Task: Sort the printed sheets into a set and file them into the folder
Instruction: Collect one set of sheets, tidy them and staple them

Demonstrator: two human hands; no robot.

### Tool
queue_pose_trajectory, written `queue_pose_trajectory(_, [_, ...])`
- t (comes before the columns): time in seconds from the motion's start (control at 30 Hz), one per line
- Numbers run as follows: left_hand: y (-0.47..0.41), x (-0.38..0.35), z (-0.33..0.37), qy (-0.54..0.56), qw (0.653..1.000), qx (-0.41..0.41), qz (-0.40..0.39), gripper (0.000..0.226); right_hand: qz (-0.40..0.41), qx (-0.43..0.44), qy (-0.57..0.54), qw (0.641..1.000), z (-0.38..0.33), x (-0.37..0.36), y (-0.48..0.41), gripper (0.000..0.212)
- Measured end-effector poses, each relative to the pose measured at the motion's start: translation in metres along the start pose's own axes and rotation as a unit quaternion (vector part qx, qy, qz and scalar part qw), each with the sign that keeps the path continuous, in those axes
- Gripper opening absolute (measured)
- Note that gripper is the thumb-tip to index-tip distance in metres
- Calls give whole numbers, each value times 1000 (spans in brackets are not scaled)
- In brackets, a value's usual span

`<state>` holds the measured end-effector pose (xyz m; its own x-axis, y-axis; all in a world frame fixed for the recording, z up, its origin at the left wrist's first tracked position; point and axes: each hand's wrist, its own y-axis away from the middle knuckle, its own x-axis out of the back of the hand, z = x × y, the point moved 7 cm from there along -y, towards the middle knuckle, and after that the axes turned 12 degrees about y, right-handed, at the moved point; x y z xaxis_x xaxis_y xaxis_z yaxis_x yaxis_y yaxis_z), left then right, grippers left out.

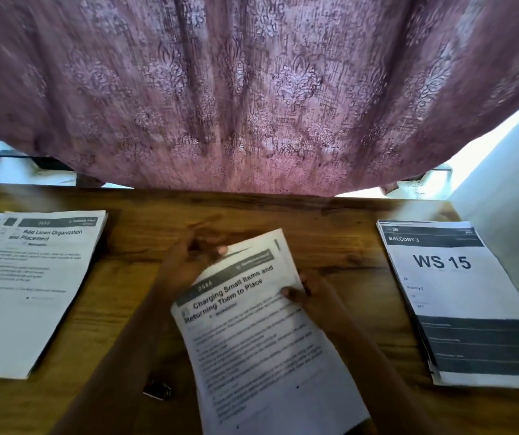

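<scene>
The right thumb [288, 291] lies pressed on top of the held sheets [261, 346] at their right edge, with the other fingers hidden beneath the paper, so the right hand [313, 298] pinches the bundle between thumb and fingers; the left fingertips [220, 250] meet the top left corner of the same bundle, but the left hand [193, 257] is smeared by motion blur, and I cannot tell whether it pinches the corner or only touches it.

The held sheets sit in the middle of the view between both forearms, tilted clockwise, their top page headed "Charging Small Items and Returning Them to Place"; at least 1 more page edge shows behind the top right corner.

On the wooden table [346, 243] lie 2 other piles, well apart from the hands; the left stack [29, 287], topped by "Bed Linen Organization and Placement", lies at the left; the right stack [465, 309], topped by a page reading "BALCONY 3" and "WS 15", lies at the right.

A small dark object [157, 391], too blurred to name, rests on the table near the left forearm; a patterned mauve curtain [251, 89] hangs behind the table's far edge.
</scene>
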<state>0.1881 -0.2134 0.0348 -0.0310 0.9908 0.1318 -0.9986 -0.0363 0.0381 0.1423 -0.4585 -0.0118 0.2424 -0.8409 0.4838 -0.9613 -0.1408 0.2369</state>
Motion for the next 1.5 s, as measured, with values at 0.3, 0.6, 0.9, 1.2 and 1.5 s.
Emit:
queue_pose_trajectory(0.3, [29,1,59,186,982,-2,-36,36,234,131,-119,956,-105,58,4,23])
queue_pose_trajectory(0.6, [45,-12,58,-116,976,-135,129,55,304,120,-52,944,-117,27,1,15])
queue_pose_trajectory(0.9, [44,16,93,126,987,-80,61,58,278,131,73,949,-136,64,-3,10])
queue_pose_trajectory(1.2, [9,45,148,-181,955,-32,-234,36,-3,113,214,970,-152,72,-26,37])
queue_pose_trajectory(1.5, [10,89,78,34,990,100,-89,63,-60,59,12,996,-93,109,2,33])
